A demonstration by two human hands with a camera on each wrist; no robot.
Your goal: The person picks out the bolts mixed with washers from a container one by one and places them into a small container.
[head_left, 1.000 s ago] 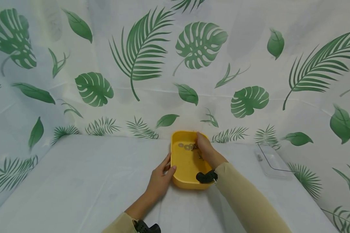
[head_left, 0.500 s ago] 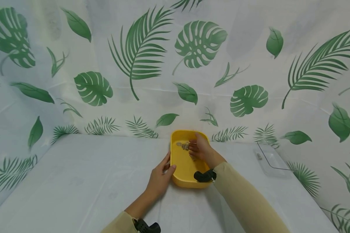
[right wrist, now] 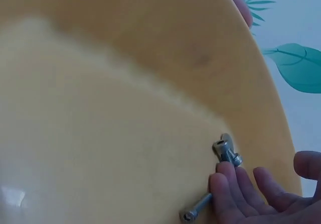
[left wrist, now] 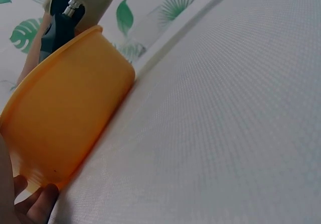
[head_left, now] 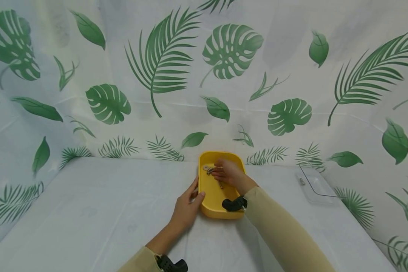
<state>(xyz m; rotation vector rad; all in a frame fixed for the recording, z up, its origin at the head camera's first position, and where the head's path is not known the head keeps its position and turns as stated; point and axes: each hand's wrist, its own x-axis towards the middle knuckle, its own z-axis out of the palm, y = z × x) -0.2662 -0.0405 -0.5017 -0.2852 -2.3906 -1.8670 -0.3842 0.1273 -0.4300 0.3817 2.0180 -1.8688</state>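
So I'm on the remote feed; the yellow tray (head_left: pixel 212 198) sits on the white surface (head_left: pixel 122 211), up near the leafy backdrop (head_left: pixel 224 128); the left hand (head_left: pixel 186 207) grips its left wall, thumb over the rim and fingers curled against the outside; I figure it's there to steady things. The right hand (head_left: pixel 232 175) is inside the tray; fingers fairly straight and close together, thumb apart, nothing pinched as far as I can tell; its fingertips look to be touching a little bunch of screws (right wrist: pixel 223 147) towards the far end, and a longer bolt (head_left: pixel 220 184) lies right by the fingers on the near side; one washer (head_left: pixel 205 167) lies flat towards the far left corner, just beside the bunch.

My read is that the step in hand is shifting loose metal bits across the tray floor with the fingertips, not lifting any; the next move, if you ask me, calls for a light push with the fingertips low; short screws can roll off line, and that flat washer would be a pain to get a nail under. Oh, and there's a clear plastic box (head_left: pixel 323 190) well off to the right; a small grey piece shows at its left side, too small for me to name.
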